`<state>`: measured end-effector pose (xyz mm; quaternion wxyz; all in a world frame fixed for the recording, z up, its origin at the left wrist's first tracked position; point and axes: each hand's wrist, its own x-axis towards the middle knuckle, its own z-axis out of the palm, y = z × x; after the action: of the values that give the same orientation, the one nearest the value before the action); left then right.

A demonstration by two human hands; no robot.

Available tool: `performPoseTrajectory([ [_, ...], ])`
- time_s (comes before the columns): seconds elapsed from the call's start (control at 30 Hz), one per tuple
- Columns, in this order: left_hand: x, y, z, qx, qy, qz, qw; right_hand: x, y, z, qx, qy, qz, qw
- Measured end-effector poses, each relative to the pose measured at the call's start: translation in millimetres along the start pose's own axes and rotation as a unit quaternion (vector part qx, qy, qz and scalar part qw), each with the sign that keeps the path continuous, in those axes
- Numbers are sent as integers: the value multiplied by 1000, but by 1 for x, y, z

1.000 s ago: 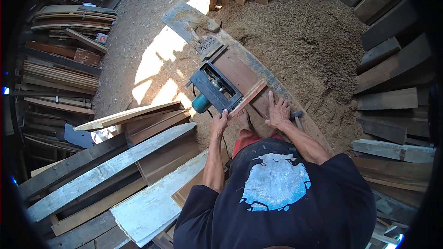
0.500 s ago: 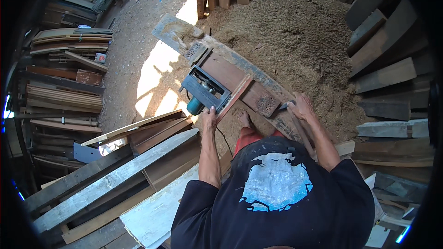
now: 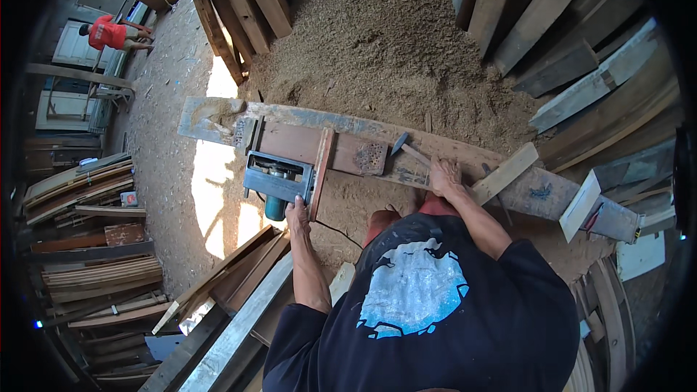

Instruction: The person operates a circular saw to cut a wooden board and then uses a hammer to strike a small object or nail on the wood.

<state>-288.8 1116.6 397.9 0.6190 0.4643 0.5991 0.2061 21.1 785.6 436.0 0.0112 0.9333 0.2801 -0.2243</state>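
Note:
An upturned electric planer (image 3: 279, 174) with a teal motor housing lies beside a long worn plank bench (image 3: 363, 125). Its cutter opening faces up. My left hand (image 3: 296, 216) grips the planer's near corner, thumb on top, its other fingers partly hidden. A reddish wooden strip (image 3: 321, 174) stands crosswise just right of the planer. On the bench, my right hand (image 3: 445, 174) is closed around the handle end of a hammer (image 3: 415, 154), whose head points left and away from me. Left of the hammer lies a brown block with many holes (image 3: 371, 157).
A large sawdust heap (image 3: 377, 51) rises behind the bench. Boards lean at the right (image 3: 534, 22), and stacked timber (image 3: 102, 276) fills the left. A loose board (image 3: 506, 173) crosses the bench. A person in red (image 3: 107, 32) is far left. A cord (image 3: 340, 231) trails near my legs.
My view has turned to the right, bringing the bench's right end and the person in red into sight. My right hand has shifted from near the hammer's head to its handle end.

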Motion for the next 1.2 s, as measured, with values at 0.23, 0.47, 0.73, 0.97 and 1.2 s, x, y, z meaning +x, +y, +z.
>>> performPoseTrajectory([
  [0.23, 4, -5, -23, 9, -21, 17, 1000, -22, -20, -40, 97, -95, 11, 991],
  [0.47, -29, -40, -62, -264, -36, -92, 959, -32, -11, -9, -72, -71, -12, 995],
  [0.73, -37, -194, -142, 156, 111, -181, 965, -83, -121, -51, 129, -208, -171, 954],
  [0.97, 65, -173, -82, 258, 148, -12, 955, -98, -135, 14, 18, -329, -277, 903],
  [1.2, 39, -242, -39, 88, 73, -53, 992, -69, -141, 45, -46, -388, -303, 869],
])
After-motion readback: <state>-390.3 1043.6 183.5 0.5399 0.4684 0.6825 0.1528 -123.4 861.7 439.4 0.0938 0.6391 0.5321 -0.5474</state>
